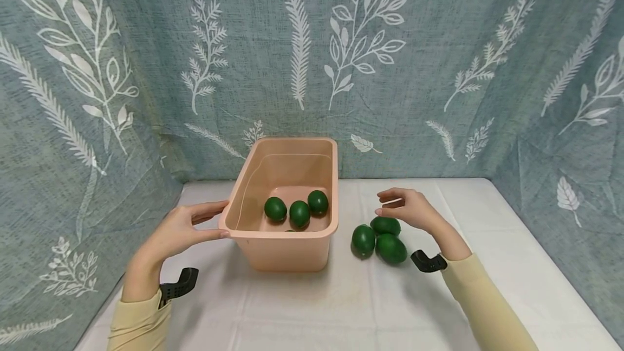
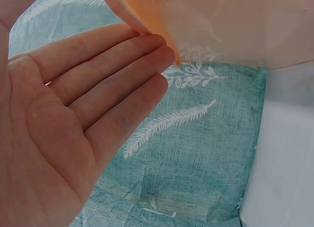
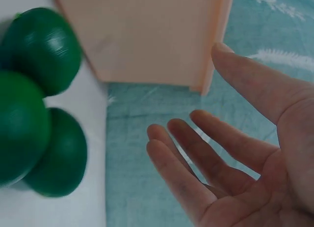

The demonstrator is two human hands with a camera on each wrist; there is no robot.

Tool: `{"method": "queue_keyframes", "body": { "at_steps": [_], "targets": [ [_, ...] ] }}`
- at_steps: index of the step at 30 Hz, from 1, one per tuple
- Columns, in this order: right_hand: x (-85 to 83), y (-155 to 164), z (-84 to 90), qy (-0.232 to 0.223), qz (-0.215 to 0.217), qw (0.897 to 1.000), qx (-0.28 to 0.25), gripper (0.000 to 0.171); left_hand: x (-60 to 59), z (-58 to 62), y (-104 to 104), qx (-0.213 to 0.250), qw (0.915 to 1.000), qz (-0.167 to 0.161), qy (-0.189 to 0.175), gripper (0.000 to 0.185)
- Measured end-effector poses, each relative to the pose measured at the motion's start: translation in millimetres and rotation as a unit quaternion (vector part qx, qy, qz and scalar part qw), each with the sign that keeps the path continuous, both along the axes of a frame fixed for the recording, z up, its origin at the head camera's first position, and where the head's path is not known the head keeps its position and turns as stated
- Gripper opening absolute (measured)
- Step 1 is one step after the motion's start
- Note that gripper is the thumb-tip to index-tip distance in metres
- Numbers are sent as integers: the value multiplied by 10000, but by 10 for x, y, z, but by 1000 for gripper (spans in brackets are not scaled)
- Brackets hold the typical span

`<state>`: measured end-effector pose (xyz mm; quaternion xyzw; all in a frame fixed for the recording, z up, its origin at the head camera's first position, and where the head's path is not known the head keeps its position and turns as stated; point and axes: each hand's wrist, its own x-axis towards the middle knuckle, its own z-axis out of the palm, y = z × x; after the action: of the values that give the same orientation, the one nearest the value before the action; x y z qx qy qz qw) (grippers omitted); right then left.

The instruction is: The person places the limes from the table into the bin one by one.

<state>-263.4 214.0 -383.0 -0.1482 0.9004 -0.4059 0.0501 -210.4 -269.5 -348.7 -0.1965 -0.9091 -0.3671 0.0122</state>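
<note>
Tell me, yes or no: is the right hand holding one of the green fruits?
No. The right hand hovers open above the three green fruits on the table, its fingers empty.

Looks like a staged recording booth rather than a real kitchen or shop: a teal curtain (image 1: 312,58) with white leaf prints hangs on three sides as a backdrop, boxing in a table covered by a plain white cloth (image 1: 341,307). Black wrist camera mounts (image 1: 177,284) are strapped over the person's yellow sleeves (image 1: 138,324)
</note>
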Motion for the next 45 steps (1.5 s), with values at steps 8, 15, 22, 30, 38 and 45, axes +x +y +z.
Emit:
{"method": "queue_keyframes", "body": {
  "at_steps": [8,15,22,30,38,45],
  "targets": [
    [154,169,-206,-125,-170,9997,159,57,5,9,2,10,10000,-23,-4,63],
    [276,249,-348,-166,-273,9993,174,58,11,11,4,15,10000,-15,-25,63],
    [383,297,-465,-204,-290,9992,165,58,5,7,7,5,10000,-12,13,62],
    [443,327,-611,-116,-306,9991,261,56,4,2,6,1,10000,10,-2,62],
    [463,282,-693,-128,-352,9988,302,54,2,-11,-5,-24,10000,33,5,62],
    [465,245,-728,-101,-348,9987,345,57,4,0,0,-12,10000,44,-40,63]
  ]
}}
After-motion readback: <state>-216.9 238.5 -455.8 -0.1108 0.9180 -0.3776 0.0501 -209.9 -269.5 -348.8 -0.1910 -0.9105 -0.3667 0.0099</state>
